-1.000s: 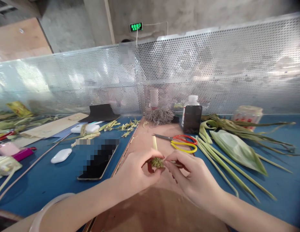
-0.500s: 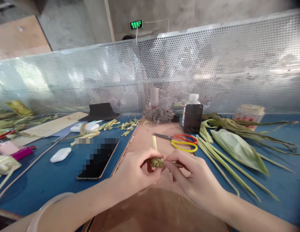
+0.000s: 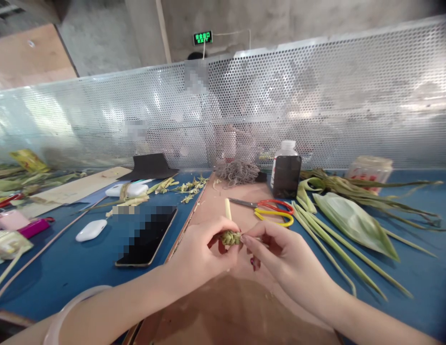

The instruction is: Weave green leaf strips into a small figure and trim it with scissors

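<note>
A small knotted piece of woven green leaf strips (image 3: 230, 237) sits between my two hands, above the brown board. My left hand (image 3: 208, 244) is closed around it, thumb below and fingers above. A pale stalk end (image 3: 228, 209) sticks up behind those fingers. My right hand (image 3: 280, 247) pinches at the right side of the woven piece with thumb and forefinger; the strip end there is mostly hidden. Just beyond the hands lie scissors (image 3: 275, 211) with red and yellow handles, their blades pointing left.
A phone (image 3: 151, 239) and a white earbud case (image 3: 91, 230) lie on the left. Behind are grey string (image 3: 239, 172) and a dark bottle (image 3: 286, 175). Green stalks (image 3: 337, 244) and a broad leaf (image 3: 355, 223) lie right. A perforated metal screen (image 3: 316, 105) borders the table.
My right fingers have shifted slightly at the woven piece, the thumb now lying more across its edge. The woven piece has turned a little, and the pale stalk end has moved slightly left.
</note>
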Tool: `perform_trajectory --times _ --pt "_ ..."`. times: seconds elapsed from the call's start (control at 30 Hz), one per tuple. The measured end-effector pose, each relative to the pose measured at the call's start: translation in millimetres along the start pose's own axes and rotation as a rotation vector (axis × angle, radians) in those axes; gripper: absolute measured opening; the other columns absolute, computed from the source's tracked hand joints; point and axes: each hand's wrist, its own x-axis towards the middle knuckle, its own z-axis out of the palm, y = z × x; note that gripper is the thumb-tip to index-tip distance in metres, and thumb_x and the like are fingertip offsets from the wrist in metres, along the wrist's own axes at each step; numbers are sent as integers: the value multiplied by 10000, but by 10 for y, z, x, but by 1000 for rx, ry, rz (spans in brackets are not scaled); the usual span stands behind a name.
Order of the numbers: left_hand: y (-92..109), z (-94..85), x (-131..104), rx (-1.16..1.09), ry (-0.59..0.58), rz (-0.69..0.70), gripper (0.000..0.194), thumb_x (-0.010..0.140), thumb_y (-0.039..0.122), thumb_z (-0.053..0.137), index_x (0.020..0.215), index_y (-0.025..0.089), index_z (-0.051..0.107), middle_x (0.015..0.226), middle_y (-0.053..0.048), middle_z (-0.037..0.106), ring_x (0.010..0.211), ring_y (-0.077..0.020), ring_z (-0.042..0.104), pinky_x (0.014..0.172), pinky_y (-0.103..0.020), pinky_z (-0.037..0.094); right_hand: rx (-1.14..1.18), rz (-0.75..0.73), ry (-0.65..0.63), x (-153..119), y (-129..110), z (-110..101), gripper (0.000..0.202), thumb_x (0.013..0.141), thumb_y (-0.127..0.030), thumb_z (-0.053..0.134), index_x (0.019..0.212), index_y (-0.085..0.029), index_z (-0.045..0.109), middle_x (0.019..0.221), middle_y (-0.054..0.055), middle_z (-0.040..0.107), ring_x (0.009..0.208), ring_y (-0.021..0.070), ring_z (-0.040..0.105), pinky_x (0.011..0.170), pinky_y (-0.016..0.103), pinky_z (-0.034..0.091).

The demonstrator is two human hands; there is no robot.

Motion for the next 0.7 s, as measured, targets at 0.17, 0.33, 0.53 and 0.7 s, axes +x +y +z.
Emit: perform_trajectory --times 0.17,0.33,0.53,0.7 --pt "-53 17 0 29 -1 -1 117 762 219 587 867 201 635 656 16 614 507 -85 423 473 -206 352 192 128 -43 68 43 -30 254 817 -365 602 677 -159 553 573 -28 536 504 89 503 491 211 408" --pt "-89 33 -7 83 -4 49 112 748 199 593 851 205 635 692 12 641 526 -87 478 495 -202 381 375 246 -150 100 63 -102 233 775 -338 662 694 -133 589 575 -22 564 494 70 496 503 198 402" --pt "-51 19 0 122 -33 105 73 751 207 596 814 207 633 638 18 621 503 -90 480 519 -219 396 270 291 -266 118 28 -167 249 764 -378 656 767 -128 657 595 -21 540 492 68 480 478 194 408" --pt "-42 14 2 88 -84 109 81 750 186 589 822 204 622 638 20 606 532 -91 518 505 -198 394 79 217 -356 128 43 -206 284 848 -397 544 755 -146 637 539 -37 468 460 73 427 448 200 385"
